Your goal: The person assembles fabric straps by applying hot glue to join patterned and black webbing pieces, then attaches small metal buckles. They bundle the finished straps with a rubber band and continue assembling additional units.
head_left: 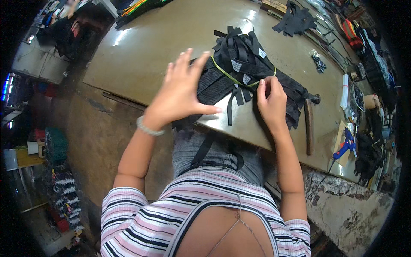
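Observation:
A bundle of black fabric pieces and straps (239,64) lies on the olive-brown worktable (171,38), tied round with a thin yellow-green band (227,75). Small white tags show on the pieces. My left hand (182,92) hovers with fingers spread over the bundle's left end, palm down, holding nothing. My right hand (270,100) rests on the bundle's right side, its fingertips pinched together at the band near the fabric. A black strap (204,147) hangs off the table edge onto my lap.
A hammer (309,124) lies right of the bundle. A blue glue gun (346,145) sits at the table's right edge beside stacked white tags (345,91). More black pieces (295,19) and small scissors (319,63) lie farther back. Shelves and clutter stand left.

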A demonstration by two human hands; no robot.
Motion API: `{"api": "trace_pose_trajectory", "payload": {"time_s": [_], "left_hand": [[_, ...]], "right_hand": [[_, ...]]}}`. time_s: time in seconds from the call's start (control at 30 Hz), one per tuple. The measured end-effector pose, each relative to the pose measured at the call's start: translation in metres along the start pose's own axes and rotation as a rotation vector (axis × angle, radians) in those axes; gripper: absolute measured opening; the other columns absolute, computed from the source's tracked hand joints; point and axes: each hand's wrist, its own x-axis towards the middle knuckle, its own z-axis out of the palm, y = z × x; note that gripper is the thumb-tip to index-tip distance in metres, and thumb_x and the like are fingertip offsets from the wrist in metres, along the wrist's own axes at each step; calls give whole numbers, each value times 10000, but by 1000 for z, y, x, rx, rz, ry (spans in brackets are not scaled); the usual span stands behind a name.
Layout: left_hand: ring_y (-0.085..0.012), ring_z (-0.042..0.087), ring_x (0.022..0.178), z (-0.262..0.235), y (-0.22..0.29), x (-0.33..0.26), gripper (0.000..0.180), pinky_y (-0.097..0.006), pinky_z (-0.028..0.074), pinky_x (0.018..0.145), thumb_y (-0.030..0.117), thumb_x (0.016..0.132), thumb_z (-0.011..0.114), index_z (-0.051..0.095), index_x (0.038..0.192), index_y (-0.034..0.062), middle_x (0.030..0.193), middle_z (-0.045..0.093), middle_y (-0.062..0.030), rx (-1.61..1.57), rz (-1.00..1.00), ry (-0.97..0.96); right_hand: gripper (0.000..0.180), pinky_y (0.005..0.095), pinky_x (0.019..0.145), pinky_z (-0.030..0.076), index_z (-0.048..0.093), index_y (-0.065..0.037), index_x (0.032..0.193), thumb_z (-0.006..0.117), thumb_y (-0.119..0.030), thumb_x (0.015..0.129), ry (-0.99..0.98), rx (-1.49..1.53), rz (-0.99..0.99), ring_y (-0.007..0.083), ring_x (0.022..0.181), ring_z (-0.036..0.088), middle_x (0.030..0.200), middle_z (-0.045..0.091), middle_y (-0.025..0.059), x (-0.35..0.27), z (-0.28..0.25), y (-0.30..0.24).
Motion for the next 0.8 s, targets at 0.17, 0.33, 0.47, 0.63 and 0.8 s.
{"api": "trace_pose_trajectory", "payload": {"time_s": [0.17,0.33,0.47,0.63,0.8], "left_hand": [[-492,423,1284,33,8,47,1321,-618,296,1079,499,549,856,103,1587,187,1348,443,-300,82,-39,-149],[-425,549,1099,25,4,66,1063,-437,464,958,317,643,780,246,1540,112,1142,536,-242,86,151,-31],[-417,554,1107,27,16,74,1012,-460,467,945,297,673,768,265,1533,122,1206,515,-231,123,33,-168],[-438,316,1395,-1,33,89,1255,-526,334,1109,326,563,900,164,1557,115,1514,270,-223,275,140,-100],[-393,236,1468,-20,58,129,1335,-623,193,1166,350,483,915,170,1572,149,1595,231,-155,369,600,-215]], "right_hand": [[94,429,744,476,576,22,906,636,-38,866,-80,68,-404,351,803,563,841,577,180,2,-12,-3],[139,409,719,473,561,6,899,666,-12,808,-207,146,-634,334,785,547,834,561,150,21,-19,0],[151,401,696,475,566,-2,887,684,1,793,-307,305,-786,326,747,553,803,557,146,25,-17,5],[154,399,710,487,577,11,900,696,1,803,-150,317,-687,322,768,575,824,584,143,22,-15,17],[195,396,741,505,595,24,944,705,-11,786,-21,245,-734,318,793,591,866,610,142,22,-10,21]]}}
